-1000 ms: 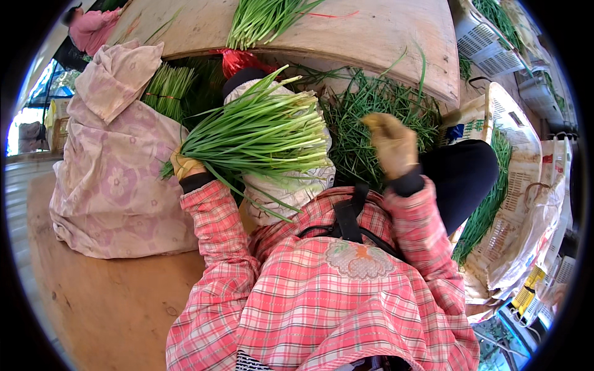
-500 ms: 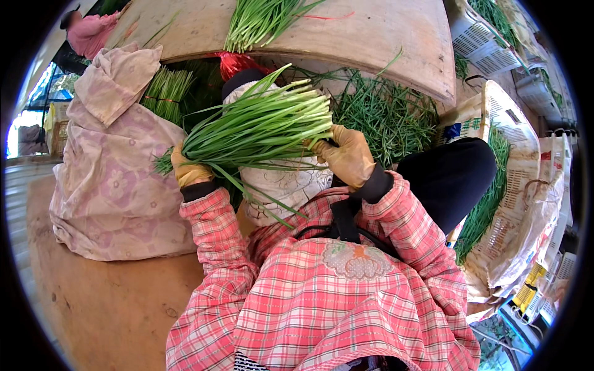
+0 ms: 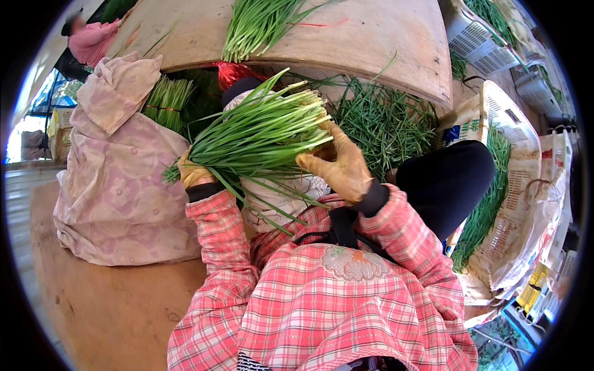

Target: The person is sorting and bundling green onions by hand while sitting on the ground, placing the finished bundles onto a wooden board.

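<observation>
A thick bunch of garlic chives (image 3: pixel 260 133) lies slantwise over my lap, pale cut ends to the right and green leaf tips to the left. My left hand (image 3: pixel 197 170), in a yellowish glove, is closed round the leafy end. Some long leaves droop below it toward my jacket. At the stem ends is my gloved right hand (image 3: pixel 343 164), thumb and fingers spread apart in a C shape, the fingertips touching or just beside the stems. Another bunch of chives (image 3: pixel 260 28) rests on the wooden board ahead.
Loose green trimmings (image 3: pixel 383 117) are heaped under the board's edge (image 3: pixel 371 68). Banded bunches (image 3: pixel 170 102) stand at the left beside a flowered cloth (image 3: pixel 124 185). White plastic crates (image 3: pixel 513 117) with greens line the right. Red plastic (image 3: pixel 232 74) shows under the board. A person in pink (image 3: pixel 93 40) is far left.
My right hand has loosened from the stem ends, its thumb and fingers now spread wider. The bunch stays in my left hand, which has shifted slightly right.
</observation>
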### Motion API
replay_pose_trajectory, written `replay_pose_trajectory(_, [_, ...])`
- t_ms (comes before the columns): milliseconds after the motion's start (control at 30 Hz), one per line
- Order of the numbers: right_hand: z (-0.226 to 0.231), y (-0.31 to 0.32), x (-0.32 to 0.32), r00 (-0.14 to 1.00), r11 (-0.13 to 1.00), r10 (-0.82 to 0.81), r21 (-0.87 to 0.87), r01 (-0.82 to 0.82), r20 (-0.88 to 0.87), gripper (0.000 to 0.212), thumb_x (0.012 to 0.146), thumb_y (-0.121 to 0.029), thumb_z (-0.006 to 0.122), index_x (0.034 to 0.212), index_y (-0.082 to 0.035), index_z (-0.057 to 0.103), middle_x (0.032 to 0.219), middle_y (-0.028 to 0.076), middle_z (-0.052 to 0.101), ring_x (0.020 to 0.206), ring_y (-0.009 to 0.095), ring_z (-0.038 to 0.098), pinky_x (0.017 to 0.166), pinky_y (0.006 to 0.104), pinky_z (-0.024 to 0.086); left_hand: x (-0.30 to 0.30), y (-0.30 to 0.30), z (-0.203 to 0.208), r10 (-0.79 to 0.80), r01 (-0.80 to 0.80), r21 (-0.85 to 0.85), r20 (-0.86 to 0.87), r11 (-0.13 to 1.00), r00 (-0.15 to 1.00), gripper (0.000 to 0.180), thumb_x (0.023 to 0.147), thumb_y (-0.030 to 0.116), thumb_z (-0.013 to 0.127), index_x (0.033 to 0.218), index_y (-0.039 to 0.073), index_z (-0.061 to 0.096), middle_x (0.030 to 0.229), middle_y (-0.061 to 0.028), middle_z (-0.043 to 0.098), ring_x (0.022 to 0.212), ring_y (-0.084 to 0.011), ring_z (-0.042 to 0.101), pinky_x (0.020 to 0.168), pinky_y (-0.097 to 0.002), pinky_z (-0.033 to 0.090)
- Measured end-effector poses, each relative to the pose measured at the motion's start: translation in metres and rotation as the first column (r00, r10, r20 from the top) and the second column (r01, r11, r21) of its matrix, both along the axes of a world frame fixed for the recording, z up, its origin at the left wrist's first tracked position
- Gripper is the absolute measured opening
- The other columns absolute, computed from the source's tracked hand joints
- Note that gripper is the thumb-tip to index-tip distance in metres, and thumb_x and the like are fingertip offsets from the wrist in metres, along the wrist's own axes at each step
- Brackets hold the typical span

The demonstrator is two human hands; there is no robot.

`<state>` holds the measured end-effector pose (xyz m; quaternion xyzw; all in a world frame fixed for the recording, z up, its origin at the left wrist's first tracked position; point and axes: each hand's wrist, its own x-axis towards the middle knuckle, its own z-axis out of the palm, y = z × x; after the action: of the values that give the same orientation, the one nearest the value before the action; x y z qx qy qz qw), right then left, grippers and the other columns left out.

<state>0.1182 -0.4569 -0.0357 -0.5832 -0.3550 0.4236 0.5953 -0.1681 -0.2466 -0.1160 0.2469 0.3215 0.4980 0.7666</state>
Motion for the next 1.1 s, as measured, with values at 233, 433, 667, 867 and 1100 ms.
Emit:
replay_pose_trajectory(233, [-0.003,-0.039,0.006,0.88,0.905,0.338,-0.14,-0.401,-0.335,0.03,0.085,0.003,0.054,0.115,0.0,0.057,0.08,0.004,0.062,0.065,0.005,0.051,0.059,0.0194,0.045,-0.007,0.0,-0.008,-0.03,0.03,0.02,0.017,0.999,0.999,0.024,0.088,0.019,0.045,0.094,0.002,0.061,0.092,-0.0101,0.064,0.083,-0.0226,0.06,0.075,-0.0355,0.05])
replay_pose_trajectory(433, [-0.02,-0.051,-0.008,0.942,0.991,0.128,-0.007,-0.132,0.31,0.027,0.08,-0.001,0.065,0.106,0.0,0.062,0.085,0.012,0.067,0.072,0.013,0.062,0.063,0.0261,0.05,-0.006,0.002,-0.016,-0.029,0.029,0.053,0.002,0.998,1.0,0.024,0.089,0.02,0.044,0.094,0.003,0.06,0.095,-0.0097,0.064,0.086,-0.0219,0.059,0.077,-0.0353,0.049])
replay_pose_trajectory(667, [-0.01,-0.043,0.0,0.755,0.961,0.272,-0.125,-0.248,0.597,0.019,0.073,-0.017,0.067,0.088,-0.005,0.064,0.067,0.017,0.062,0.061,0.033,0.061,0.055,0.04,0.048,0.0,-0.001,0.003,0.067,-0.061,0.056,-0.122,0.997,0.99,0.027,0.092,0.021,0.036,0.093,0.003,0.057,0.094,-0.0119,0.062,0.086,-0.0259,0.058,0.078,-0.0394,0.05])
replay_pose_trajectory(867, [-0.02,-0.065,0.021,0.636,0.963,0.267,-0.174,-0.206,0.724,0.012,0.074,-0.017,0.066,0.077,-0.005,0.066,0.058,0.013,0.058,0.054,0.032,0.058,0.051,0.0399,0.046,0.02,-0.008,0.009,0.091,-0.078,-0.124,0.108,0.989,0.99,0.028,0.09,0.019,0.034,0.084,0.004,0.056,0.078,-0.0125,0.062,0.071,-0.028,0.06,0.067,-0.0398,0.052])
replay_pose_trajectory(1100, [0.03,-0.053,0.063,0.352,0.973,0.185,-0.221,0.064,0.918,0.031,0.073,-0.035,0.067,0.085,-0.006,0.067,0.071,0.017,0.058,0.065,0.032,0.058,0.056,0.0404,0.045,0.036,-0.013,0.027,0.156,-0.151,-0.199,0.011,0.968,0.988,0.022,0.085,0.024,0.044,0.075,0.008,0.055,0.075,-0.0107,0.062,0.07,-0.0264,0.061,0.068,-0.0395,0.052])
